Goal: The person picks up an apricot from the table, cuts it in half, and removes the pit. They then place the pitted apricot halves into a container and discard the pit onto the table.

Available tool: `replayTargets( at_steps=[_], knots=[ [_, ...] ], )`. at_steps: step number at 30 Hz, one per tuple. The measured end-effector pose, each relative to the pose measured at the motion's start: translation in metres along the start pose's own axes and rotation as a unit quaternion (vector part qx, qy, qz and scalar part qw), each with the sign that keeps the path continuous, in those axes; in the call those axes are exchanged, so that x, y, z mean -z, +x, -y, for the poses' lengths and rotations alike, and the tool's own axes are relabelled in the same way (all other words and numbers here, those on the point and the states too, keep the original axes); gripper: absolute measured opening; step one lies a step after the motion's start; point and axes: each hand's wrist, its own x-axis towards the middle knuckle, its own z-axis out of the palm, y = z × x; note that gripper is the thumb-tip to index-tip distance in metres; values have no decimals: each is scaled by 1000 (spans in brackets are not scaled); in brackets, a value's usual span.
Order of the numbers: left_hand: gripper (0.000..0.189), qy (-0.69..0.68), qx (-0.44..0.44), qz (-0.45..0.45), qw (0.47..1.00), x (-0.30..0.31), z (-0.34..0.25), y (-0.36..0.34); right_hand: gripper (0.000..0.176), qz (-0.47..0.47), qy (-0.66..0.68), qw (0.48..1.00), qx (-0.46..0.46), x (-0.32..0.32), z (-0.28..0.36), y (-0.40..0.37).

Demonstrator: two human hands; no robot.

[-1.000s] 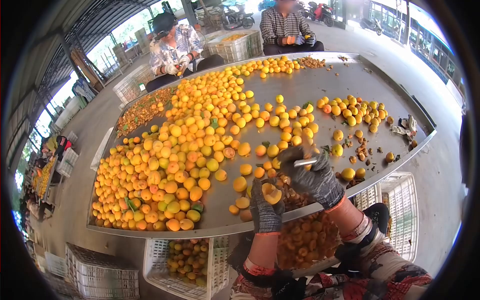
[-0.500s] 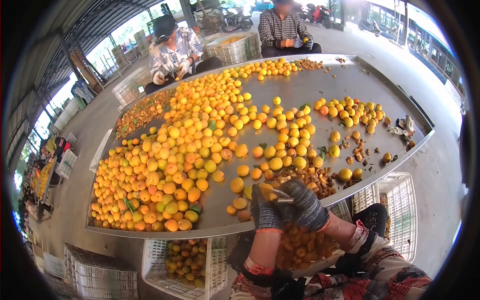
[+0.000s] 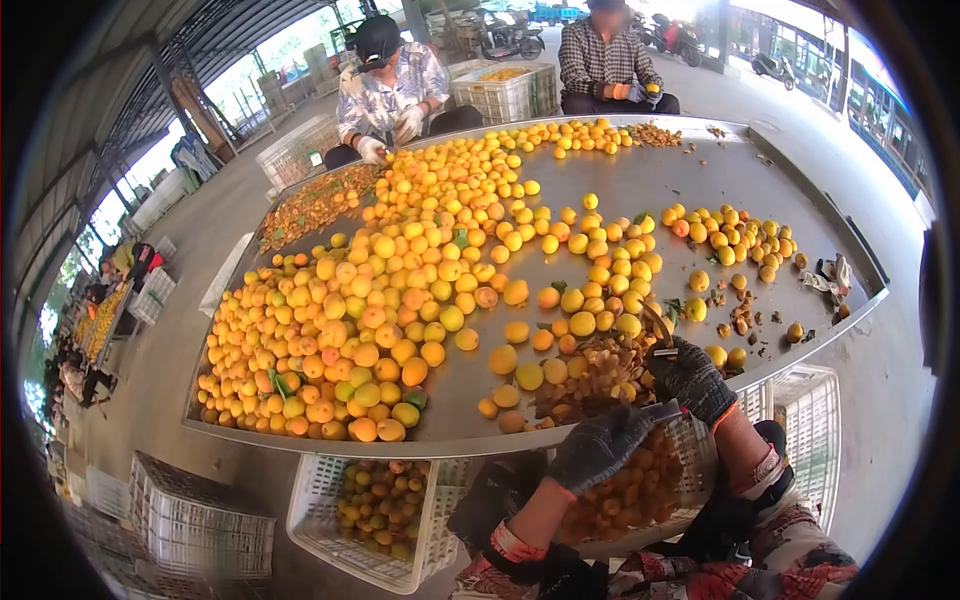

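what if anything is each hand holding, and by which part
Right grey-gloved hand: a slim silver metal tool, gripped part hidden. Left grey-gloved hand: cannot tell.

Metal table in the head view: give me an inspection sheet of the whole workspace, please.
Surface: metal table, raised rim, bare patches among the fruit.
Job's things: orange-yellow fruit heaped mostly left; fruit pieces in the white crate below the hands.
Clutter: brown scraps near the table's front edge; crumpled wrapper at right.
Hands: gloved left hand above the crate, grip unclear; gloved right hand holding a metal tool.
Cables: nothing seen.
Surroundings: two people across the table; motorbikes behind.
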Motion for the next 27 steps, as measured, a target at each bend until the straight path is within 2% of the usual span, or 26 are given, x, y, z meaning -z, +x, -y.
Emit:
replayTargets(
  at_steps=[2,3,4,5,6,7,8,9,10,11,12,13,15,16,18,19,21,23,25,27],
  knots=[
    [24,166,-131,-41,977,-2,7,-6,28,33,18,999,30,-7,-3,-2],
    [24,167,-128,-44,977,3,13,-5,28,58,36,996,61,-21,7,-5],
    [23,220,-199,-123,947,10,23,-1,27,87,-88,986,109,-24,7,4],
    [23,271,-267,-201,903,18,27,1,27,91,-89,986,107,-35,12,10],
    [23,272,-263,-204,903,24,26,-1,26,64,-162,984,45,-54,18,17],
    [22,123,-134,-246,952,30,17,-6,24,37,-234,971,-17,-72,20,22],
    [21,-32,-1,-281,959,38,8,-11,22,41,-102,994,-21,-85,12,34],
    [21,-32,2,-288,957,48,-1,-12,22,48,-105,993,-23,-95,-4,52],
    [22,-264,89,-336,900,58,-10,-11,20,116,-108,987,7,-105,-24,73],
    [22,-478,169,-361,782,68,-14,-11,19,183,-110,976,36,-117,-36,84],
    [28,-432,225,-374,789,80,-13,-14,29,203,-278,937,61,-141,-27,84],
    [28,-431,225,-378,788,86,-9,-17,40,216,-437,869,86,-166,-18,84],
    [30,-528,194,-448,695,95,1,-20,47,302,-450,799,262,-189,-61,119],
    [33,-507,165,-499,683,95,11,-17,47,305,-449,798,262,-211,-55,115],
    [33,-490,171,-519,679,100,27,-23,52,219,-562,789,118,-251,-44,107],
    [33,-475,177,-534,676,102,31,-26,52,223,-561,789,118,-255,-52,112],
    [34,-489,181,-544,658,107,32,-29,56,236,-599,725,244,-264,-68,117],
    [35,-504,186,-551,638,109,32,-32,55,225,-610,728,218,-268,-64,118],
    [36,-498,157,-543,658,110,32,-35,55,208,-621,731,193,-267,-54,118],
    [38,-499,163,-551,649,115,30,-33,51,272,-488,822,106,-254,-47,121]
  ],
)
